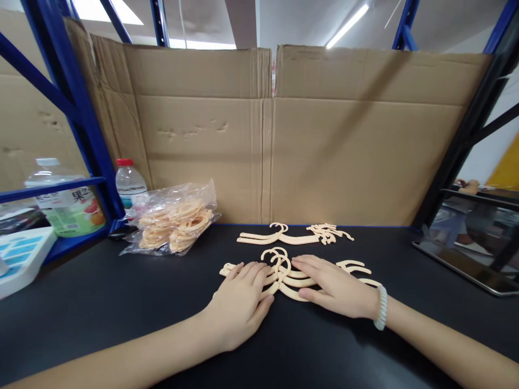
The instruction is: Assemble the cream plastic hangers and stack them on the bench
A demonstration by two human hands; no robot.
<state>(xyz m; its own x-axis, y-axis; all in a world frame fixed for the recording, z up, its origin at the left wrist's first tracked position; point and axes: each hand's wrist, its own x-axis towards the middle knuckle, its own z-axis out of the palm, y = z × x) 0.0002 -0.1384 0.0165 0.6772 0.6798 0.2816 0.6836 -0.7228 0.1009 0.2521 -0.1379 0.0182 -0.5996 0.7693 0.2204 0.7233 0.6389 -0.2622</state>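
Several cream-coloured plastic hangers (pixel 290 293) lie overlapped on the black tabletop, their hooks bunched in the middle and pointing away from me. My left hand (pixel 243 302) rests palm down over their left arms, fingers stretched out. Over the right arms my right hand (pixel 334 286) lies flat in the same way, with a pale coiled band on its wrist. Both palms hide parts of the hangers beneath. Just behind them lie more hanger pieces (pixel 259 237), with a small heap of loose cream parts (pixel 326 232) at their right end.
A clear plastic bag (pixel 174 221) full of cream parts stands at the back left, near a red-capped bottle (pixel 128 181). Farther left are a labelled bottle (pixel 67 205) and a white-and-blue tray (pixel 24 259). A dark flat device (pixel 466 267) lies right. Cardboard (pixel 365 140) walls the back.
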